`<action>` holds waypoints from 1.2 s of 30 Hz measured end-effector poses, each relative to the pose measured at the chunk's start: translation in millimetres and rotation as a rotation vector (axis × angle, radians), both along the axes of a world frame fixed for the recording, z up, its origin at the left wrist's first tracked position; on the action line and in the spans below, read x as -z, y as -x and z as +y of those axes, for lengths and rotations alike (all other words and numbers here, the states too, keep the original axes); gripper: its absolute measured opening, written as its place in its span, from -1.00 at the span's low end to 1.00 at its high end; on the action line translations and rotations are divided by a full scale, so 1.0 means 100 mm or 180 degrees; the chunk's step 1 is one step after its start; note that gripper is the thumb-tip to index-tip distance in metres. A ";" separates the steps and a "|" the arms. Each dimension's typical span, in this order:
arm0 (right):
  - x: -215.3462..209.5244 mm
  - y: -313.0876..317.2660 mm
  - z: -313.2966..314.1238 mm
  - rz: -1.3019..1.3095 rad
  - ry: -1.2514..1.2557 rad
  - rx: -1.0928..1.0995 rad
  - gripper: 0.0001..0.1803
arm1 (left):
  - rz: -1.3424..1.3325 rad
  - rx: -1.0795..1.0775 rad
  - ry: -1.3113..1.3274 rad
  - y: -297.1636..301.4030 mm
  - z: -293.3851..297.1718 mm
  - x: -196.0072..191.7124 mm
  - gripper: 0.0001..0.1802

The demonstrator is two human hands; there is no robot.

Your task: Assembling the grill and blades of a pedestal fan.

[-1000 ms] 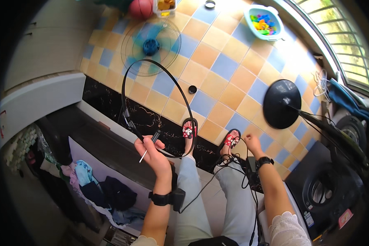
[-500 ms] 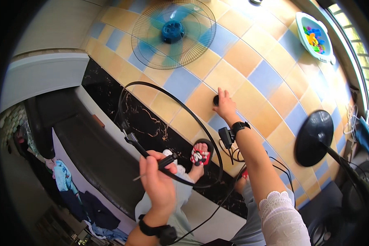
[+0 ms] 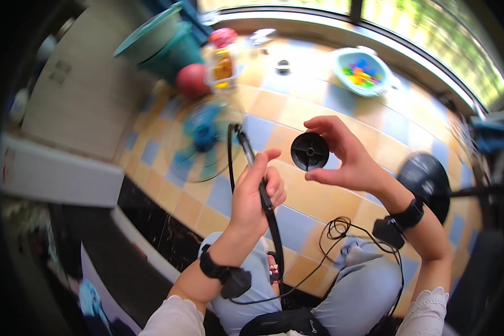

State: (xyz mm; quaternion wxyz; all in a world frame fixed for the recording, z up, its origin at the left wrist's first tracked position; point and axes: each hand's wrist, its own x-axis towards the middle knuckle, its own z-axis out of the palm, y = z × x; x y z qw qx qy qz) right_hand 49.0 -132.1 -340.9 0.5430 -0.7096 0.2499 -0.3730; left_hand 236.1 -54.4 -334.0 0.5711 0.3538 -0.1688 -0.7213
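My left hand (image 3: 255,193) grips a thin black hoop, the fan guard ring (image 3: 271,218), together with a slim screwdriver (image 3: 245,147) that points up and away. My right hand (image 3: 344,159) holds a small round black cap (image 3: 309,151) up in front of me between thumb and fingers. The two hands are close together over my knees. Beyond the left hand, a blue fan blade with its wire guard (image 3: 203,140) lies on the tiled floor.
A black round fan base (image 3: 425,176) on a pole stands at the right. Black cables (image 3: 341,235) loop over my lap. A bowl of coloured bits (image 3: 361,71), a red ball (image 3: 192,80), a jar (image 3: 223,66) and teal buckets (image 3: 159,36) sit farther off.
My right hand reached out to the floor and has come back up holding the black cap. My left hand has raised the ring and screwdriver. My head has tilted up toward the window.
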 end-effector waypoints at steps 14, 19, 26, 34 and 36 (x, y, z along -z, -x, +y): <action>-0.48 0.59 1.00 -0.0177 0.0554 0.0635 -0.12 | 0.0229 0.0810 -0.0012 0.80 0.35 -0.39 -0.83; -0.57 0.12 0.71 -0.0369 0.0217 0.0625 -0.33 | 0.0646 0.0346 -0.0283 0.53 0.44 -0.40 -0.66; -0.49 0.63 0.36 0.0339 -0.0282 0.0815 -0.48 | -0.0738 -0.0240 0.0568 0.89 0.43 -0.35 -0.70; 0.16 2.95 1.30 0.0524 -0.1966 0.2026 -0.53 | -0.3162 0.0630 0.1024 1.53 -0.14 0.86 -0.71; 0.45 3.38 1.68 0.0146 -0.2456 0.2508 -0.53 | -0.3826 0.0680 0.1197 1.68 -0.41 1.37 -0.68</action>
